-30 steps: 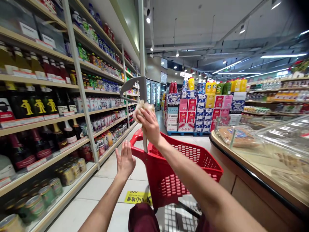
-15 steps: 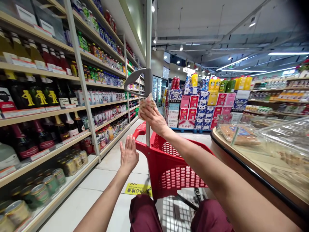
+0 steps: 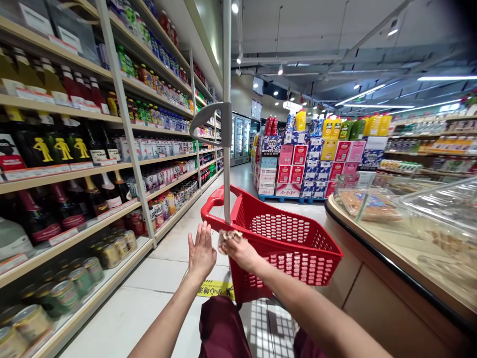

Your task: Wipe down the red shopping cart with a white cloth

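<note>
A red plastic shopping cart with perforated sides stands before me. From its near left corner rises a metal pole carrying a grey plastic handle. In my right hand is a bunched, light patterned cloth, close to the cart's side just below the pole's foot; whether the cloth touches the cart I cannot tell. My left hand is open, its fingers stretched upward just below the cart's red rim, and it holds nothing.
Shelves of bottles and cans line the left side. A glass-topped counter with a black edge curves along the right. Stacked drink cartons stand ahead. A yellow floor sticker lies below my hands.
My right hand has come down from just under the grey handle to the cart's side, still holding the cloth. My left hand has dropped slightly, away from the red rim.
</note>
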### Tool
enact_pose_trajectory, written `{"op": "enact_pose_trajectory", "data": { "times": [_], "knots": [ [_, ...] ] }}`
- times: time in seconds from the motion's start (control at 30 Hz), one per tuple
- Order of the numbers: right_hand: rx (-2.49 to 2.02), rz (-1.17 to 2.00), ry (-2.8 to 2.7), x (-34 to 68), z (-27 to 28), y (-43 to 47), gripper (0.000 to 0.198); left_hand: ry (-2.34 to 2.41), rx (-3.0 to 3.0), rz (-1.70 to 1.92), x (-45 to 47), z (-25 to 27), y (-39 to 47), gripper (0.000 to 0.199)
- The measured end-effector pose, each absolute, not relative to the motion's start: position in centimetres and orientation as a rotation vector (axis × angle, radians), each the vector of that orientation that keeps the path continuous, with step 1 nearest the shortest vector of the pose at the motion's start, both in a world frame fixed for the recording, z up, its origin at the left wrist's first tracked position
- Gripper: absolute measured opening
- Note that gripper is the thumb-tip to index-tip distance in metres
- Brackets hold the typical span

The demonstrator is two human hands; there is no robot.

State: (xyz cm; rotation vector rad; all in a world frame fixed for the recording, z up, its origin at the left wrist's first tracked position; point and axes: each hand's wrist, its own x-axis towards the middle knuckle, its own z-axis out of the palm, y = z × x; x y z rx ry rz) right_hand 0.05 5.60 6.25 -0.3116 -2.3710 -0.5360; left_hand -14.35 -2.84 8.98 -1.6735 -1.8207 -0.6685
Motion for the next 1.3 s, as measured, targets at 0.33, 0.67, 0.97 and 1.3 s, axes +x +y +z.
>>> {"op": "enact_pose_trajectory", "data": {
  "times": [0.33, 0.67, 0.97, 1.3],
  "knots": [
    [-0.431, -0.389, -2.226, 0.0, 4.7, 5.5, 0.019, -1.789, -1.686, -0.657, -13.3, 7.4, -3.1, 0.064],
    [-0.522, -0.316, -2.166, 3.2, 3.0, 4.5, 0.022, -1.679, -1.811, -0.625, -10.8, 5.4, -2.8, 0.058],
    [-0.581, -0.289, -2.218, 6.4, 0.8, 4.2, 0.017, -1.607, -1.895, -0.606, -8.2, 4.4, -2.2, 0.062],
    [-0.761, -0.313, -2.159, 11.7, 0.0, 5.7, 0.018, -1.48, -1.997, -0.635, -4.9, 4.3, -0.5, 0.064]
  ]
}}
